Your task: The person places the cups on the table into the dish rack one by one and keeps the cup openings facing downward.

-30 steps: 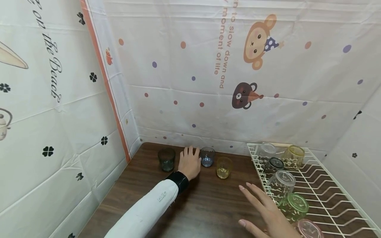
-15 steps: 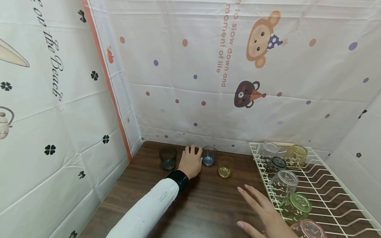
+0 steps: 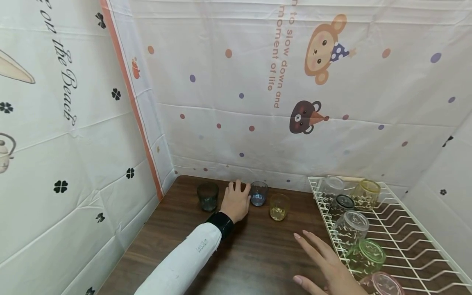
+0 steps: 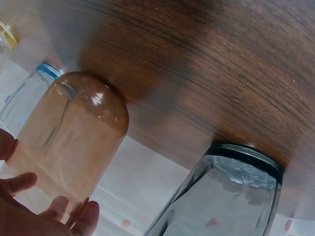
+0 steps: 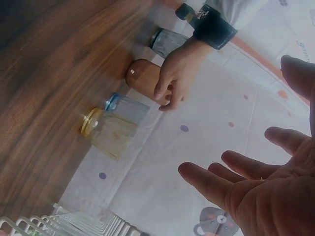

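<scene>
- Head view: ten glasses in all, counting one that shows only in the wrist views; four stand on the wooden table (image 3: pixel 258 254), six sit on one white wire rack (image 3: pixel 420 225).
- One left hand (image 3: pixel 235 203), fingers curled round one amber glass (image 4: pixel 93 132), which has its rounded end at the tabletop, between one dark glass (image 3: pixel 207 198) and one blue glass (image 3: pixel 258 194).
- One yellow glass (image 3: pixel 278 208) is just beside the blue one.
- One right hand (image 3: pixel 328 262), fingers spread apart, near the rack's left edge.
- Rack: two clear glasses (image 3: pixel 352 227), one smoky glass (image 3: pixel 341 205), one yellow-rimmed glass (image 3: pixel 366 194), one green glass (image 3: pixel 366 256), one pink glass (image 3: pixel 383 284).
- One black band (image 3: pixel 220 224) circles the left wrist.
</scene>
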`<state>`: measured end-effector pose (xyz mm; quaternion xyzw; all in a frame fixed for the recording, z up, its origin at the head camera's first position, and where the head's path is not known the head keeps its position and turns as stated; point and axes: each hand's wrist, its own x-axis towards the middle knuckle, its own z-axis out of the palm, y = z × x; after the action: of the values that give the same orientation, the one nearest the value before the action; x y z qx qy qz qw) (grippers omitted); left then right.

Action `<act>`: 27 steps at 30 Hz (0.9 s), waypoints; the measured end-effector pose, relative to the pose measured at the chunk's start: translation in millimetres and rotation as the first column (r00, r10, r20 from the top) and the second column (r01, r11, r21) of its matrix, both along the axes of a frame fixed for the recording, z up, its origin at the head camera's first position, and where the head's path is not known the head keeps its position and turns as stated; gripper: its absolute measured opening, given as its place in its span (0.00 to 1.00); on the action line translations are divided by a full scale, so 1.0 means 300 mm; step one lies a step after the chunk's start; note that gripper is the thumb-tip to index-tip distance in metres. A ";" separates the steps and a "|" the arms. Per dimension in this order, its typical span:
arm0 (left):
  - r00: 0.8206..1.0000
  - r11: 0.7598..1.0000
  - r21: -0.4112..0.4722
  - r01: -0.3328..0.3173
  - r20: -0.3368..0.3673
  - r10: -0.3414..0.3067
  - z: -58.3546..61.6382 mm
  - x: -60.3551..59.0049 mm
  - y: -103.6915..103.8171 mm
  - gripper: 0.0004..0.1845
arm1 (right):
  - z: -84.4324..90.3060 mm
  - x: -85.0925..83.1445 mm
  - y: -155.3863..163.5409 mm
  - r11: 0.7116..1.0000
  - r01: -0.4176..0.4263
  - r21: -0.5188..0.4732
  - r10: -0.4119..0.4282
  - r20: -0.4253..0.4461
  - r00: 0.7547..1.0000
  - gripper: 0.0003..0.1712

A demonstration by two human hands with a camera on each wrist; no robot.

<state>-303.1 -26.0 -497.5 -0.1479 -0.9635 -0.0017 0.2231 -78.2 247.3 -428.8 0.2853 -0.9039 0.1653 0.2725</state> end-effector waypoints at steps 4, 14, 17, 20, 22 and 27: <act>1.000 1.000 -0.004 -0.004 -0.009 0.004 0.001 0.001 0.001 0.24 | -0.006 0.000 0.005 1.000 -0.004 -0.005 0.004 -0.003 1.000 0.60; 0.999 0.995 0.095 0.039 0.028 -0.042 0.012 0.022 0.000 0.25 | 0.001 0.010 0.005 1.000 0.009 -0.007 -0.009 0.026 1.000 0.60; 0.996 0.983 0.175 0.062 0.055 -0.072 0.013 0.031 -0.012 0.26 | 0.004 0.015 0.005 1.000 0.021 -0.006 -0.020 0.038 0.999 0.60; 0.993 0.968 0.241 0.064 0.081 -0.086 0.016 0.040 -0.023 0.27 | 0.008 0.014 0.009 1.000 0.016 -0.008 -0.016 0.024 1.000 0.60; 0.988 0.947 0.313 0.071 0.107 -0.109 0.023 0.051 -0.026 0.27 | 0.009 0.013 0.013 1.000 0.011 -0.013 -0.011 0.009 1.000 0.61; 0.970 0.860 0.505 0.070 0.165 -0.176 0.047 0.095 -0.021 0.28 | 0.010 0.012 0.019 1.000 0.014 -0.015 -0.014 0.001 1.000 0.61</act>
<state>-274.7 -32.5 -483.4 -0.1460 -0.9370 -0.2784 0.1522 -74.7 253.0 -425.8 0.2769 -0.9048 0.1701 0.2753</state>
